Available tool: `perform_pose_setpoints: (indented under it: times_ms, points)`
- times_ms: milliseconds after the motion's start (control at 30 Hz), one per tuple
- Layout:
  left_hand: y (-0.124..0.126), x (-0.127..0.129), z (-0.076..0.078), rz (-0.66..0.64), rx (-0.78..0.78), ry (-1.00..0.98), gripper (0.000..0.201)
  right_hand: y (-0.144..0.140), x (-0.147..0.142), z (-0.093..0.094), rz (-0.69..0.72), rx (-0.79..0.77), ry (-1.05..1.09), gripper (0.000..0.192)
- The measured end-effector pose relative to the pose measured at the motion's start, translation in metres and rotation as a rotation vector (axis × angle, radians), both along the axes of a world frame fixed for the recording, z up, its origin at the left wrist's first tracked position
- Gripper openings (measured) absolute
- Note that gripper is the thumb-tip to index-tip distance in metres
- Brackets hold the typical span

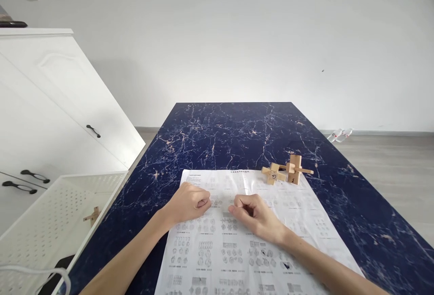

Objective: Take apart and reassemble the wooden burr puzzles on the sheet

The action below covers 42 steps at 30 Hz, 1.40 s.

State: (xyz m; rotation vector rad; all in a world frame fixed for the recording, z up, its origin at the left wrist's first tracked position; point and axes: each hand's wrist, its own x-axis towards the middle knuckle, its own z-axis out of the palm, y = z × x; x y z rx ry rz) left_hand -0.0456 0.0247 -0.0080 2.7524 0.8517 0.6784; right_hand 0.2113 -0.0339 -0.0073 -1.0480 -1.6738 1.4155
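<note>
A large printed sheet (237,222) with rows of small diagrams lies on the dark blue marbled table. My left hand (191,202) rests on its upper left part, fingers curled into a fist. Nothing shows in that fist. My right hand (256,213) lies near the sheet's middle, also curled, with a dark hollow between thumb and fingers and no object visible there. Beyond it, at the sheet's upper right corner, stand two interlocking wooden puzzles, a smaller one (273,174) and a taller one (294,169), close together. Neither hand touches them.
The blue marbled table (230,132) stretches away toward a pale wall. At the left are a white cabinet (61,91) and a white perforated basket (44,204) with a wooden puzzle piece (92,216) in it. A white cable (37,268) crosses the basket's near end.
</note>
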Motion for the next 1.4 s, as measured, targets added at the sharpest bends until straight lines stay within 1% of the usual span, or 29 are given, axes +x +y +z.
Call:
perform_pose_setpoints:
  times_ms: [200, 400, 667, 867, 1000, 1100, 1200, 1300, 1400]
  points:
    - [0.001, -0.002, -0.001, 0.014, 0.005, -0.011, 0.041, 0.001, -0.002, -0.004, -0.003, 0.0, -0.012, 0.049]
    - [-0.001, -0.006, 0.0, 0.064, 0.038, -0.024, 0.041, -0.001, -0.004, -0.006, -0.006, 0.027, -0.048, 0.048]
    - [0.003, -0.015, 0.003, 0.146, 0.108, -0.065, 0.039, -0.001, -0.006, -0.003, 0.004, 0.028, -0.06, 0.049]
    - [0.003, -0.016, 0.004, 0.165, 0.132, -0.079, 0.04, -0.005, -0.003, 0.0, 0.001, 0.068, -0.087, 0.049]
    - [0.002, -0.017, 0.002, 0.158, 0.141, -0.079, 0.039, -0.012, 0.012, 0.007, -0.05, 0.204, -0.176, 0.047]
    - [0.001, -0.017, 0.0, 0.154, 0.14, -0.081, 0.039, -0.019, 0.032, 0.013, -0.105, 0.315, -0.257, 0.047]
    - [0.001, -0.017, 0.001, 0.166, 0.131, -0.092, 0.04, -0.025, 0.053, 0.017, -0.188, 0.435, -0.328, 0.045]
    - [0.001, -0.019, 0.002, 0.204, 0.121, -0.122, 0.041, -0.029, 0.072, 0.018, -0.267, 0.546, -0.425, 0.045]
    - [0.001, -0.022, 0.002, 0.237, 0.119, -0.155, 0.042, -0.031, 0.088, 0.016, -0.328, 0.587, -0.518, 0.045]
